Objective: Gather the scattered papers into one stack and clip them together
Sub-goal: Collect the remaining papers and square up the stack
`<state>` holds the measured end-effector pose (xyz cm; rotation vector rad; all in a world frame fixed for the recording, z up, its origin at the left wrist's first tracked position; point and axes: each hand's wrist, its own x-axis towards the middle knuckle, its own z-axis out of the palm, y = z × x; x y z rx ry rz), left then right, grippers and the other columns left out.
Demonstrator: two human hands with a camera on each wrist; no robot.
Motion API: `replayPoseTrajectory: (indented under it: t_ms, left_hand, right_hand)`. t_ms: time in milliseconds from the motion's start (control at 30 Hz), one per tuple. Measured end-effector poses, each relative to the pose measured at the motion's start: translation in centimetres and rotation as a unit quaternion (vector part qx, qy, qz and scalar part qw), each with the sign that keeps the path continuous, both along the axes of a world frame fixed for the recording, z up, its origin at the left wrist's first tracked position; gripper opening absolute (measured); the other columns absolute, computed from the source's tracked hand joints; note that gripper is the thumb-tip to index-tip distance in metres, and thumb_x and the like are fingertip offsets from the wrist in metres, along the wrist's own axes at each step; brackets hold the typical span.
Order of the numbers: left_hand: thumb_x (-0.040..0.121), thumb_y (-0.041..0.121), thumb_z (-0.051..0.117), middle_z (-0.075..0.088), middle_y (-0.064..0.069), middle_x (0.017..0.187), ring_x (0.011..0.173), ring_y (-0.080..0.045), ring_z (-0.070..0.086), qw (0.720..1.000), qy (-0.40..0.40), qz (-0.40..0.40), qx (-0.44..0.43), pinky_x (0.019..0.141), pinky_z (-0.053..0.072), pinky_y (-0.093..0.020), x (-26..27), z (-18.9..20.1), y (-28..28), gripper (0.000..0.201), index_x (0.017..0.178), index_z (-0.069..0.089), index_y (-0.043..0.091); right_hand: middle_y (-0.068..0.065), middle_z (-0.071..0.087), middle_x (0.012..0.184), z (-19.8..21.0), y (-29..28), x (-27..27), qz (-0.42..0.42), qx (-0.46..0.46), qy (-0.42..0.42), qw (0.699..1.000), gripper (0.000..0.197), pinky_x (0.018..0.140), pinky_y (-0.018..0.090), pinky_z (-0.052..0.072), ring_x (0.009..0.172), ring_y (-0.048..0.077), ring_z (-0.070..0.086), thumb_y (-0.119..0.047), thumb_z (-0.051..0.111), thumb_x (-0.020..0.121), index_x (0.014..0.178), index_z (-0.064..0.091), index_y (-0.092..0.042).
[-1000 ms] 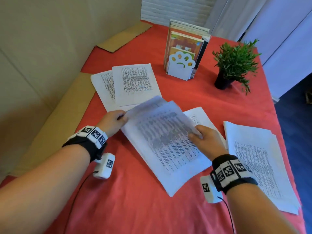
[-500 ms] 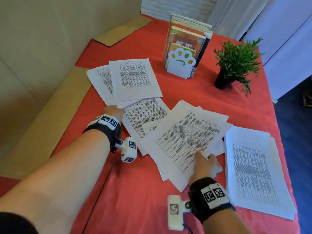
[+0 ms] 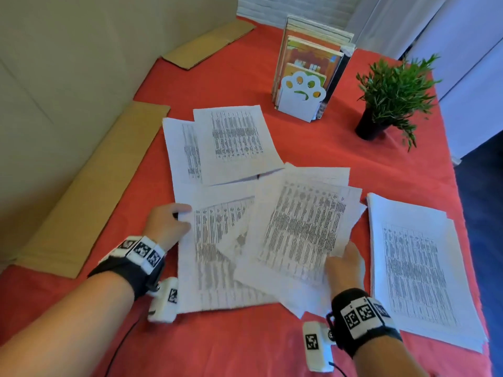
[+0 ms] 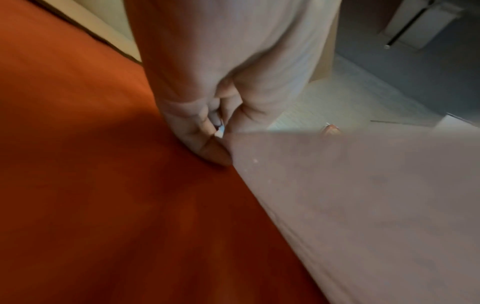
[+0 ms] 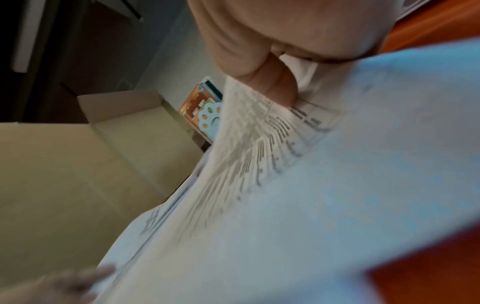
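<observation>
Printed paper sheets lie scattered on the red tablecloth. My left hand pinches the left edge of a printed sheet; in the left wrist view its curled fingers close on the sheet's corner. My right hand grips the near right edge of a loose fanned bundle, which overlaps that sheet. The right wrist view shows the thumb on top of the bundle. Two overlapping sheets lie further back. A thicker stack sits at the right.
A white paw-shaped bookend holds books at the back. A small potted plant stands at the back right. Cardboard strips line the left edge by the wall. The table's right edge drops off beside the stack.
My left hand has come back toward me, drawing the left sheet nearer. The right hand has stayed near the bundle's near edge and now holds it, the bundle turned more upright.
</observation>
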<state>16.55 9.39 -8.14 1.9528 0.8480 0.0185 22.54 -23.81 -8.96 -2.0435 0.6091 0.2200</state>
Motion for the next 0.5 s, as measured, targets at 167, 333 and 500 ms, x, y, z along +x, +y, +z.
replayPoseTrajectory:
  t_ms: [167, 333, 500]
  left_hand:
    - [0.077, -0.008, 0.059, 0.057, 0.002, 0.117, 0.108, -0.015, 0.054, 0.990, 0.102, -0.097, -0.025, 0.087, 0.046, -0.028, -6.0, 0.7, -0.1, 0.042, 0.109, 0.068, 0.018]
    - [0.075, -0.002, 0.060, 0.040, -0.001, 0.111, 0.113, -0.030, 0.049, 0.990, 0.042, -0.047, 0.128, 0.104, 0.041, -0.042, -6.3, 1.3, -1.0, 0.035, 0.081, 0.060, 0.033]
    - [0.086, 0.025, 0.058, 0.043, -0.017, 0.129, 0.115, -0.038, 0.050, 0.988, 0.061, -0.011, 0.141, 0.101, 0.043, -0.040, 0.9, 2.1, -1.3, 0.027, 0.112, 0.061, 0.019]
  right_hand:
    - [0.012, 0.062, 0.084, 1.3, -0.5, -0.7, 0.021, -0.044, -0.014, 0.999, 0.039, 0.053, 0.025, 0.038, 0.061, 0.018, 0.052, 0.011, 0.044, 0.077, 0.110, 0.050, -0.010]
    - [0.002, 0.062, 0.104, 1.9, -0.6, -2.0, 0.062, -0.054, 0.017, 0.996, 0.063, 0.059, 0.026, 0.045, 0.070, 0.015, 0.057, 0.002, 0.048, 0.078, 0.135, 0.035, -0.020]
    - [-0.004, 0.062, 0.090, 1.6, -0.2, -3.2, 0.104, -0.072, 0.043, 0.991, 0.042, 0.080, 0.044, 0.056, 0.083, 0.022, 0.063, -0.003, 0.051, 0.078, 0.116, 0.049, -0.020]
